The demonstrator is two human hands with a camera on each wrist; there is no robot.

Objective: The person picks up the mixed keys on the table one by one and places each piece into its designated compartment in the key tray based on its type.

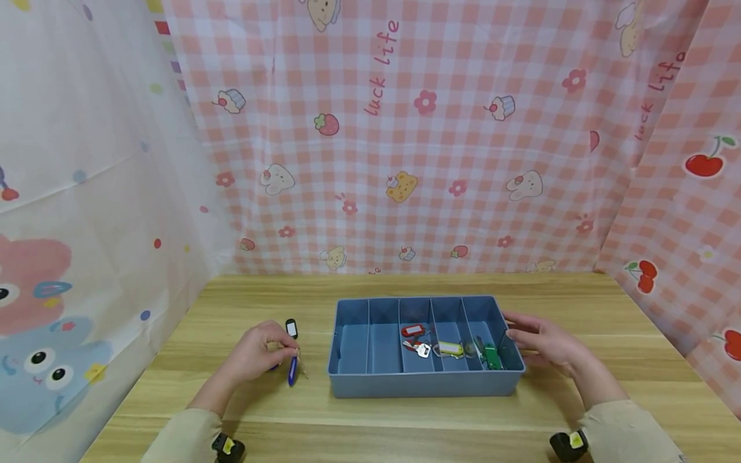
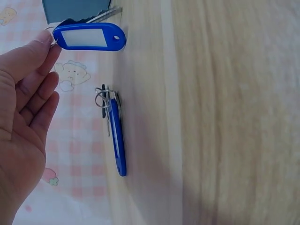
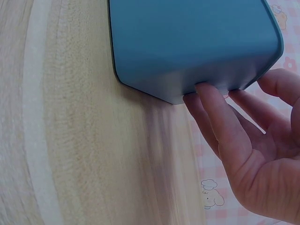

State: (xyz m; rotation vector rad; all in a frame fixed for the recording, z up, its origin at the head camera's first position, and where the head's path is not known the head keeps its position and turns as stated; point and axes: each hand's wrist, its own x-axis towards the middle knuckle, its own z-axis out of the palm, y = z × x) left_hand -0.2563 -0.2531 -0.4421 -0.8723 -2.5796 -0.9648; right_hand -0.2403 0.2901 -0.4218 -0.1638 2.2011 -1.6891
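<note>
Blue is the key tag (image 2: 86, 38) at the left hand (image 1: 262, 352), and it has a white label. Finger and thumb are pinched together on its little metal ring, and a key (image 2: 105, 15) hangs there too. This tag is above the wood table (image 1: 405, 424), near the left end of the box (image 1: 425, 384). A second blue tag (image 2: 118, 140) lies on the table by the left hand, with its own ring. A black tag (image 1: 291, 328) lies just past that hand.

The right hand (image 1: 547, 344) is at the right end of the box. Its fingers are apart, and some fingertips touch the outside wall. It does not squeeze anything.

The box is gray-blue and has five slots in a row. Counting from the left, a red tag (image 1: 413, 330) and a silver key (image 1: 424, 350) lie in the third slot. A yellow tag (image 1: 450, 348) is in the fourth, and a green tag (image 1: 493, 357) is in the last. Pink checked cloth (image 1: 428, 148) hangs behind the table.
</note>
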